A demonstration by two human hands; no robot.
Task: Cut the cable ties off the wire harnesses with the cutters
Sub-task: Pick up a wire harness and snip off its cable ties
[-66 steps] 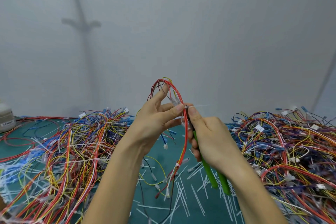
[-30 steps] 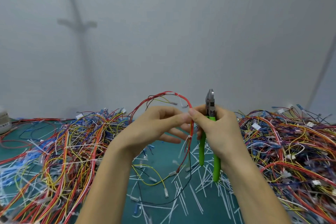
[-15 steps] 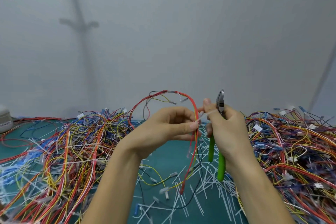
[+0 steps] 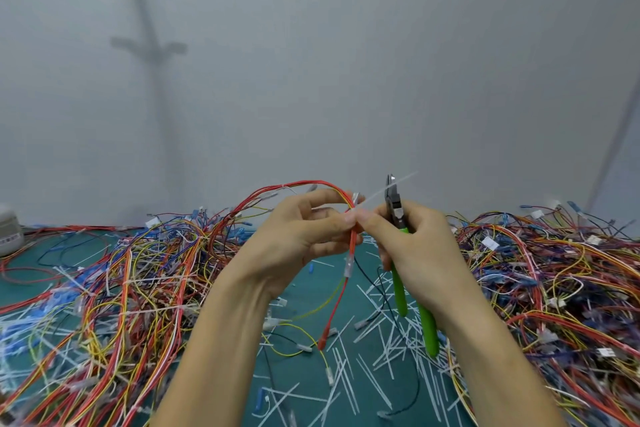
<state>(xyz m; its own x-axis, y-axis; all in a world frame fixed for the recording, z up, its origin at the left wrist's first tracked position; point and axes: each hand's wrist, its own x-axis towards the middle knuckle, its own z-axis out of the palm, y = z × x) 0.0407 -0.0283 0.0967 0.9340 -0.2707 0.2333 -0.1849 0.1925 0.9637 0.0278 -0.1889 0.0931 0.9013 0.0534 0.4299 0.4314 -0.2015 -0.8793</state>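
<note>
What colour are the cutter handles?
The cutters' plastic handles are bright green; head view shows them best.

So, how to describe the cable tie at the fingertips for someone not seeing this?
Between the wire piles, left hand and right hand meet above the green mat. From there a translucent cable tie slants up-right past the cutters, unlike the cut ties lying below.

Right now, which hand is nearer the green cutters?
Right. The right hand grips the green cutters by the handles; the left hand is just to their left, holding the red wire harness.
</note>
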